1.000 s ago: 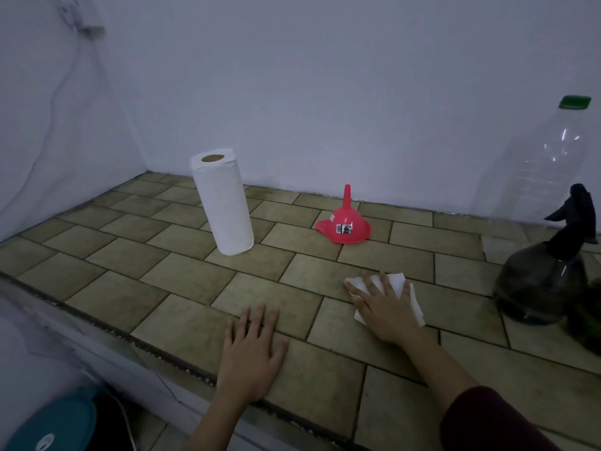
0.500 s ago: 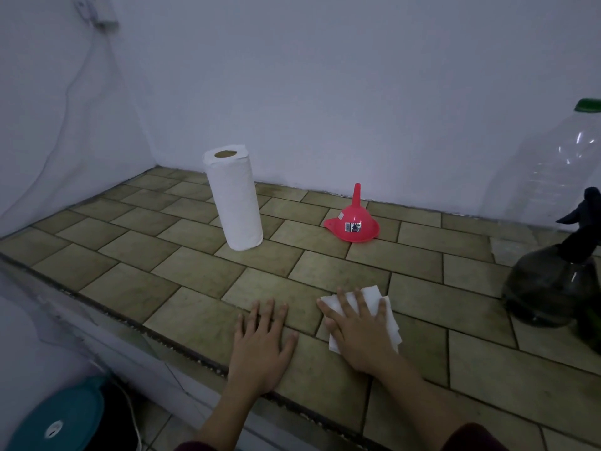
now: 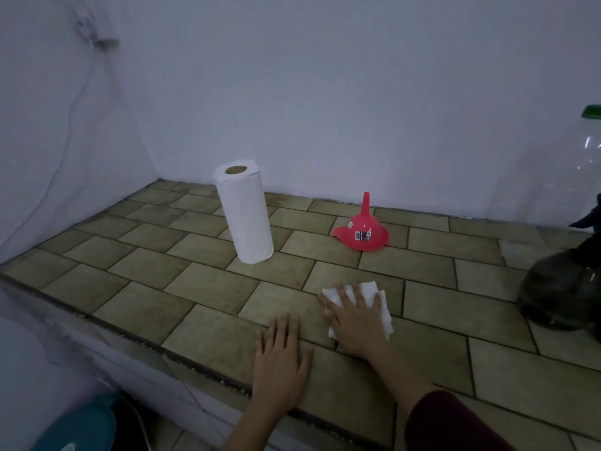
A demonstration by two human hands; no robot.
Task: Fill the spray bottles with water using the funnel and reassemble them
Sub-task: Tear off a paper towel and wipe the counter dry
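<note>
Here, tiled counter (image 3: 195, 288), white walls (image 3: 325, 92), corner

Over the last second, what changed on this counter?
The right hand, pressing flat on the paper towel, slid it leftward along the tiles toward the left hand. The left hand stayed flat near the counter edge. The roll, funnel and spray bottle stayed put.

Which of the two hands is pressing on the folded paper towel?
The right hand, fingers spread flat on the folded paper towel; the left hand rests on bare tile.
</note>
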